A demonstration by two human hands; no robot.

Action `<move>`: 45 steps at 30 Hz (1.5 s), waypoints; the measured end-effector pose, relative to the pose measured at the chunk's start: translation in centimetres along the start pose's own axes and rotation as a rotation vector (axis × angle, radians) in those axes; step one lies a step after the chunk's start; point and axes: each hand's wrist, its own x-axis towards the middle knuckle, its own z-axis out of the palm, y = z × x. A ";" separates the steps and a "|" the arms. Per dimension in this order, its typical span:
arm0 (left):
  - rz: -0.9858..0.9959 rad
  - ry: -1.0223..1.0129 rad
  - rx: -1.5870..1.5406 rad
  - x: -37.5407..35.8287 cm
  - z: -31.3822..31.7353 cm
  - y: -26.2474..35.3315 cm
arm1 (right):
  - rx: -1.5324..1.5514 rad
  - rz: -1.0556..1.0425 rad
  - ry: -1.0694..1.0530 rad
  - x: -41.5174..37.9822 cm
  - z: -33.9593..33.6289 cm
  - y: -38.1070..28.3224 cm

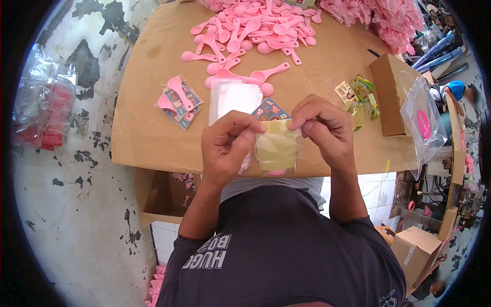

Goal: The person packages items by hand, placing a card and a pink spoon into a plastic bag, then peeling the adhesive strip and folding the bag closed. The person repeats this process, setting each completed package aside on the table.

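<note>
near the table's [153,146] close edge, the left hand [225,148] and right hand [327,133] each pinch a top corner of a crinkled clear bag [276,148] with a yellowish panel. handling its mouth seems the current step; such limp film calls for light, even tension. a printed blue card [272,110] shows just beyond, whether inside i cannot tell. farther lie a soft whitish stack [239,97], glossy packets [179,100] at left, then smooth, round-bowled pink spoons [250,30] heaped.
</note>
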 end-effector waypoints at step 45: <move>-0.473 0.253 0.592 0.4 -5.0 -0.7 | -0.612 0.195 0.387 -0.8 0.8 3.5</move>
